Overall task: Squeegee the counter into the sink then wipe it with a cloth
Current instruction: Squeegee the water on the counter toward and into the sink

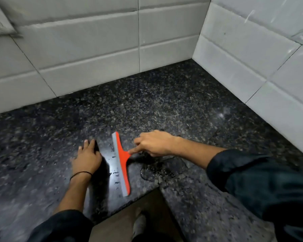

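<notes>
Squeegee (121, 163) on wet counter (164, 105), your right hand (154, 144) pinching its handle, left hand (87, 158) flat and empty beside; squeegeeing unfinished, droplets remain, sink and cloth out of view

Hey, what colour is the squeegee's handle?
Bright orange-red, with a grey blade strip; the head view shows the squeegee clearly on the speckled counter.

Right hand (156, 144) holds orange squeegee (121, 163) on wet granite counter (147, 105).
</notes>
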A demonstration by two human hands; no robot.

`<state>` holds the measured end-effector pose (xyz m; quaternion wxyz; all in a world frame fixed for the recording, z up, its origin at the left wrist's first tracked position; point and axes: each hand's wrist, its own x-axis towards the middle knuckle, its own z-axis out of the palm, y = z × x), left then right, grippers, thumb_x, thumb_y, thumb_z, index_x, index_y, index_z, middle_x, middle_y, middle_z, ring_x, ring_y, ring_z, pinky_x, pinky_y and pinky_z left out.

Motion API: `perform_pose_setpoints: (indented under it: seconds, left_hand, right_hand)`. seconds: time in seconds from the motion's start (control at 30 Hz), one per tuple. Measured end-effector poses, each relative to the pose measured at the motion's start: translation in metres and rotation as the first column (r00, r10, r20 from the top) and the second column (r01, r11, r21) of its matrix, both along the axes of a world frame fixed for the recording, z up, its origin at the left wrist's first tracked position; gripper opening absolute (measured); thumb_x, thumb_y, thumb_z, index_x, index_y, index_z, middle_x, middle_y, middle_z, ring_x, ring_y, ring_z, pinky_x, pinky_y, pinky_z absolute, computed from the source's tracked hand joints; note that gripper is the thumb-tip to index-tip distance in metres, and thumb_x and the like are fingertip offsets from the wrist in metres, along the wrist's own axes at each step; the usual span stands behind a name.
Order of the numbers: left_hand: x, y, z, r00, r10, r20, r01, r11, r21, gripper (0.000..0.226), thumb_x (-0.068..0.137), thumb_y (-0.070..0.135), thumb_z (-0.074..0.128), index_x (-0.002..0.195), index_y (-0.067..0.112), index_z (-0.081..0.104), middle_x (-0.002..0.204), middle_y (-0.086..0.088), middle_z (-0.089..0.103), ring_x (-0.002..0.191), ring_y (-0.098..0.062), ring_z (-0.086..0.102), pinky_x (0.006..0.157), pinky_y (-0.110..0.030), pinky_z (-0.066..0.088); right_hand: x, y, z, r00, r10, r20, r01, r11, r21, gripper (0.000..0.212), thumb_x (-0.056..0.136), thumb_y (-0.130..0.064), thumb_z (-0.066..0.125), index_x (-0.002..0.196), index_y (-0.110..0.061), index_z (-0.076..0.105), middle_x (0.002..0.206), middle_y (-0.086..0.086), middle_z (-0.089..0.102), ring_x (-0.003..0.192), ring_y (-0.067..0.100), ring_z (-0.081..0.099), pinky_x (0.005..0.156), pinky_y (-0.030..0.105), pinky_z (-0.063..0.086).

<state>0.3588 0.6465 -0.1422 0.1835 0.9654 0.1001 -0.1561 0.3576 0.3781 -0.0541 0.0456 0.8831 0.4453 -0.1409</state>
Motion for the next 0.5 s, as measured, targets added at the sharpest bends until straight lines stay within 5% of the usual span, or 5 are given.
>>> perform_pose_setpoints:
  seconds: [0.17, 0.5]
  left_hand:
    - [-0.009, -0.038, 0.005, 0.992, -0.025, 0.122, 0.023, 1.0, 0.019, 0.055, 0.092, 0.023, 0.047, 0.146, 0.02, 0.036, 0.155, -0.01, 0.032, 0.141, -0.033, 0.03, 0.109, -0.06, 0.03]
    - [-0.029, -0.155, 0.008, 0.891, -0.433, 0.139, 0.446, 0.891, -0.083, 0.054, 0.101, 0.036, 0.037, 0.153, 0.026, 0.025, 0.165, 0.0, 0.013, 0.151, -0.025, 0.009, 0.119, -0.054, 0.016]
  right_hand:
    - [-0.014, -0.087, 0.007, 0.993, -0.115, 0.005, 0.114, 0.985, -0.127, 0.067, 0.088, -0.01, 0.051, 0.143, -0.045, 0.041, 0.112, -0.002, 0.054, 0.1, 0.023, 0.054, 0.071, 0.04, 0.048]
    - [-0.088, -0.225, 0.028, 0.909, -0.413, 0.059, 0.413, 0.871, -0.268, 0.078, 0.082, -0.003, 0.044, 0.148, -0.045, 0.034, 0.122, -0.001, 0.054, 0.102, 0.025, 0.051, 0.085, 0.04, 0.047]
